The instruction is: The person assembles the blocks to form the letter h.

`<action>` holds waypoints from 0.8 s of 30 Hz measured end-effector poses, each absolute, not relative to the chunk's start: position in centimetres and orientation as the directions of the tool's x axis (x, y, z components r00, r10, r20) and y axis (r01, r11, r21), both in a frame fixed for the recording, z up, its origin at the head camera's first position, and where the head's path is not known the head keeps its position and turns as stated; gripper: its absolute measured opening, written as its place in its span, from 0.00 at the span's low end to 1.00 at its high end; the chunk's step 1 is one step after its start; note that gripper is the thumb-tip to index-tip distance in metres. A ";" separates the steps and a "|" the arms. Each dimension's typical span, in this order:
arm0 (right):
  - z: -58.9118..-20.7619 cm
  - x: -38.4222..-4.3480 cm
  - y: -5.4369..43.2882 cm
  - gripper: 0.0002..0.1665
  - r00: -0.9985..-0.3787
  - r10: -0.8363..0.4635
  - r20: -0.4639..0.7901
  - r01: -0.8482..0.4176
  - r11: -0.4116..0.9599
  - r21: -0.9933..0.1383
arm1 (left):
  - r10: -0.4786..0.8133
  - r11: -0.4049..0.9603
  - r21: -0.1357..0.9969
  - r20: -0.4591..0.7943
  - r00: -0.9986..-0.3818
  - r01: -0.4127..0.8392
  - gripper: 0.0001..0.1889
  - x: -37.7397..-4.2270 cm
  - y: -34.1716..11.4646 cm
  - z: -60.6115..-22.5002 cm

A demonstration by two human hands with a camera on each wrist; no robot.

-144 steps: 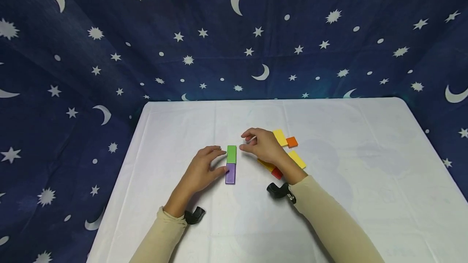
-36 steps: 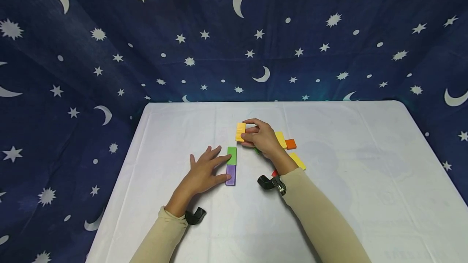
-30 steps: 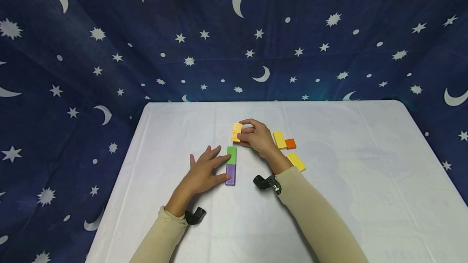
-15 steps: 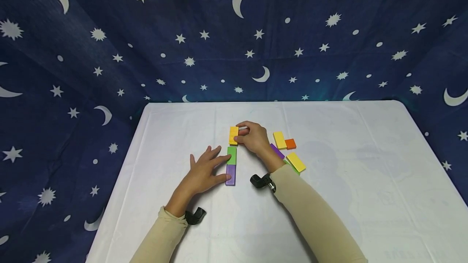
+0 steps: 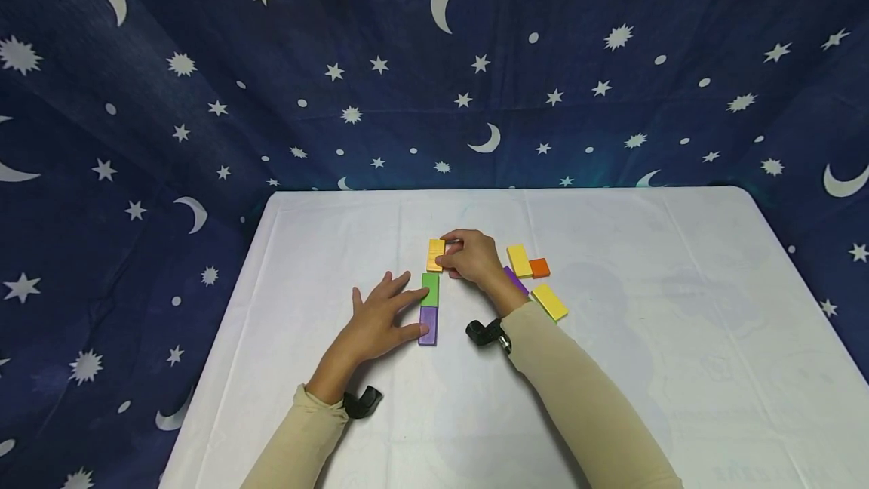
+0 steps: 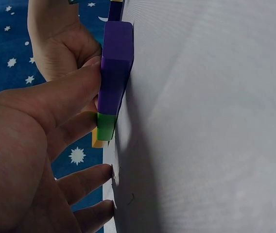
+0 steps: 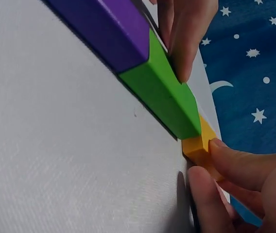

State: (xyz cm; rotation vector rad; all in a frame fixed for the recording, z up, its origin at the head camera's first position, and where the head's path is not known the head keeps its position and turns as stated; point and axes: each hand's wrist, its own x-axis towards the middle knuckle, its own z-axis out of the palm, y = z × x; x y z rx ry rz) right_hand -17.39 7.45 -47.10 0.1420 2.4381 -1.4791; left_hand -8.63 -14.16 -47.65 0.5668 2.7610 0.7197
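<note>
A purple block [image 5: 428, 328] and a green block [image 5: 431, 282] lie end to end in a line on the table. My left hand [image 5: 373, 324] has its fingers extended, the index fingertip on the green block and the thumb on the purple one. With thumb and fingers, my right hand [image 5: 475, 259] pinches an orange-yellow block [image 5: 434, 248] at the far end of the green block. In the right wrist view the orange-yellow block [image 7: 195, 147] meets the green block [image 7: 167, 99], sitting slightly off its line.
Right of my right hand lie two yellow blocks [image 5: 549, 302], an orange block [image 5: 539, 268] and a partly covered purple block [image 5: 516, 281]. A green edge shows beneath the nearer yellow one. The white-covered table [image 5: 679, 308] ends at a dark blue star-patterned cloth [image 5: 380, 119].
My right hand, bare at first, picked up the orange-yellow block, carried it left and brought it nearer to the green block. My left fingers came onto the green and purple blocks and stayed.
</note>
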 end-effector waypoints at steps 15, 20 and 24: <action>-47.2 -18.1 8.5 0.34 -0.911 -0.179 -0.371 0.255 0.462 -0.850 | 0.423 0.805 0.505 -0.124 -0.897 0.310 0.34 -8.6 -14.1 -47.6; -47.2 -18.1 8.5 0.31 -0.914 -0.181 -0.362 0.241 0.477 -0.845 | 0.423 0.805 0.506 -0.123 -0.898 0.310 0.33 -8.6 -14.1 -47.7; -47.2 -18.1 8.3 0.30 -0.919 -0.172 -0.355 0.229 0.500 -0.835 | 0.424 0.802 0.508 -0.117 -0.898 0.313 0.33 -8.6 -14.2 -47.7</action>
